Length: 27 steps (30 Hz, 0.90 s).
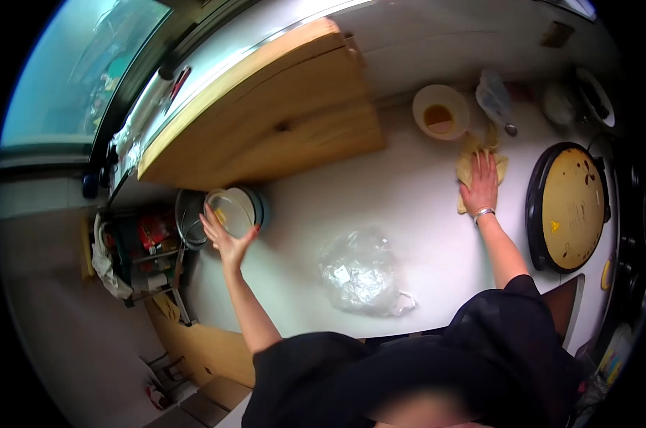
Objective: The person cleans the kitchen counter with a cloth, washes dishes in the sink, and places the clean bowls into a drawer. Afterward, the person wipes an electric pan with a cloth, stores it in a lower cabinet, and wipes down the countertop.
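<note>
My left hand (230, 244) is at the left of the white counter, its fingers and thumb spread around the rim of a clear round bowl (232, 214). Behind that bowl stand a white round container with a bluish side (261, 207) and a metal pot (189, 215), both partly hidden. On the right, my right hand (481, 184) lies flat with fingers stretched over a crumpled yellow cloth (464, 171) on the counter. Just beyond the cloth sits a pale bowl (421, 114) with brown liquid inside. Between my hands rests a crumpled clear plastic bag (359, 274).
A large wooden board (273, 118) leans along the back wall. On the right is a round electric griddle (572, 207) with a black rim. A small plastic bag (493, 96) lies near the back. A rack (152, 246) with packages stands beyond the counter's left end.
</note>
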{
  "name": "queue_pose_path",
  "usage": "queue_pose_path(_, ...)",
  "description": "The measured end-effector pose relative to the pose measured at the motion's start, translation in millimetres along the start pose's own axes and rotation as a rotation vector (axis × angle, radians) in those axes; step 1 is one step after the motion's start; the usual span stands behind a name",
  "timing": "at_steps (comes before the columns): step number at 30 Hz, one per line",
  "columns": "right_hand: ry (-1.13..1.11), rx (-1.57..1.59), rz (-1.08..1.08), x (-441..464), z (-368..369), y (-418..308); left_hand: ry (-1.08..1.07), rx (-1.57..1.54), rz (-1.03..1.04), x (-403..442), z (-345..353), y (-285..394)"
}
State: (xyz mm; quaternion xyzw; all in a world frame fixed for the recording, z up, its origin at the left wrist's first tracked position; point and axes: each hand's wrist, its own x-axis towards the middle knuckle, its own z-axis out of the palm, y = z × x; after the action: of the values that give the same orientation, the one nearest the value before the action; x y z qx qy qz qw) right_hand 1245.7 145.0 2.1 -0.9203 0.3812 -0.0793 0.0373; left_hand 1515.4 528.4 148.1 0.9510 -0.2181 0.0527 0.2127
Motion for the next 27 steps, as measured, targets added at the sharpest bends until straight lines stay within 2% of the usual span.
queue_pose_path(2, -0.01, -0.012, 0.02, -1.0, 1.4, 1.3, -0.187, -0.432, 0.368, -14.6, 24.7, 66.1)
queue_pose_path(4, -0.026, 0.014, 0.012, 0.0, 0.0, 1.8, -0.308, -0.336, 0.607, -25.1, 45.4, 150.7)
queue_pose_path(5, -0.03, 0.03, 0.018, -0.1, -1.3, 1.7, -0.342, -0.385, 0.668, -21.9, 66.4, 181.8)
queue_pose_path(9, -0.015, 0.063, 0.008, -0.2, 3.6, 7.1, -0.338, -0.278, 0.554, 14.1, 156.8, 277.5)
queue_pose_path(10, -0.015, 0.059, 0.017, 0.4, 2.4, 7.8, -0.261, -0.269, 0.593, 25.3, 175.9, 288.9)
queue_pose_path(12, -0.014, 0.084, 0.011, 0.6, 0.8, 7.5, -0.274, -0.243, 0.573, 37.8, 194.8, 309.3)
queue_pose_path(18, -0.041, 0.096, 0.015, 1.5, -4.6, 9.2, -0.364, -0.075, 0.586, 45.3, 234.3, 319.1)
queue_pose_path(22, -0.047, 0.099, 0.017, 0.9, -1.5, 9.1, -0.337, -0.06, 0.563, 43.3, 245.6, 322.1)
queue_pose_path(24, -0.049, 0.095, 0.014, 1.0, -0.8, 9.0, -0.264, -0.14, 0.701, 46.8, 252.8, 322.0)
queue_pose_path(27, -0.073, 0.081, 0.017, 0.9, -2.5, 8.5, -0.286, -0.124, 0.763, 46.6, 257.7, 328.4)
